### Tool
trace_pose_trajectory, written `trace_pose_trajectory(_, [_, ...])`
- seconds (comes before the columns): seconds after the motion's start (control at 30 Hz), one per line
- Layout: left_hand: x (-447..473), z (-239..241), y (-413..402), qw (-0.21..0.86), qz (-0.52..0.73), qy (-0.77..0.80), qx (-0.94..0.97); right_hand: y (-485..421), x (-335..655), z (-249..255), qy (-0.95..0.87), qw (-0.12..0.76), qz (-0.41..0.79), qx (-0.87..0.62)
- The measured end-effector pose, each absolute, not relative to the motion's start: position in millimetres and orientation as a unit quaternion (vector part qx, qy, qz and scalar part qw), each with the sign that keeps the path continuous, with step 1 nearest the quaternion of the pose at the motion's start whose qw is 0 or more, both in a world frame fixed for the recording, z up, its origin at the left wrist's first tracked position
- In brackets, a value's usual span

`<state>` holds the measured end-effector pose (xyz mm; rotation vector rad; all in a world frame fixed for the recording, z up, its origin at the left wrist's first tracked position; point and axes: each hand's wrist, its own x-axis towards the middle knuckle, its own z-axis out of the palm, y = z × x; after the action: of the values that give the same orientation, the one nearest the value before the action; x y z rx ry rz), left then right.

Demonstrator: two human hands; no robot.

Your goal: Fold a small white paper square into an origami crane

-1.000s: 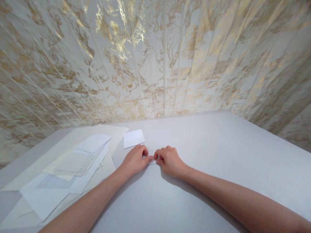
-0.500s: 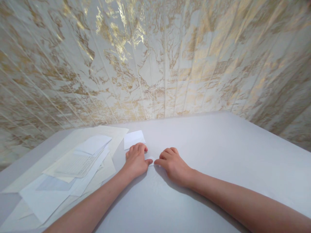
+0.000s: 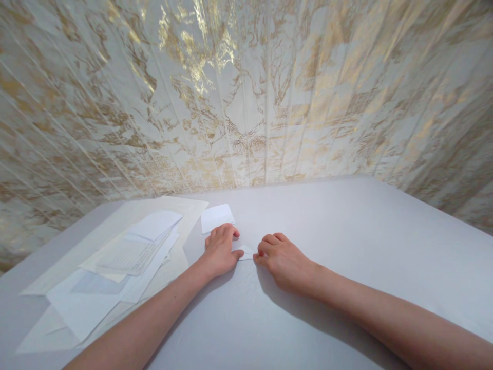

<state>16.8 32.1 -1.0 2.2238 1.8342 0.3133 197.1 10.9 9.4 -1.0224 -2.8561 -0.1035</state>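
Note:
A small white folded piece of paper lies on the table between my two hands, much of it hidden. My left hand holds down its left side, the thumb on the paper and the other fingers curved above it. At the right corner, my right hand pinches the paper between thumb and curled index finger, the remaining fingers bent in. Just beyond my left hand lies another white folded paper, flat and apart from the fingers.
To the left, a loose pile of papers spreads over the table, with a printed sheet near its top. The table has a pale cover. Behind it hangs a white and gold patterned curtain.
My right hand has shifted slightly right along the small paper, its fingers curling tighter, and more paper shows between the hands. The whole view has shifted a little.

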Motion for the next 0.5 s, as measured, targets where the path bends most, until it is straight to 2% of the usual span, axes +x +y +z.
trace_pose_trajectory(0.17, [24, -3, 18, 0.043, 0.124, 0.522, 0.843, 10, 195, 8, -0.939, 0.062, -0.053, -0.334])
trace_pose_trajectory(0.27, [26, 0, 9, 0.081, 0.047, 0.432, 0.897, 10, 195, 11, -0.94, 0.059, -0.039, -0.335])
trace_pose_trajectory(0.5, [20, 11, 3, 0.112, -0.094, 0.401, 0.904, 7, 196, 13, -0.942, 0.049, -0.035, -0.331])
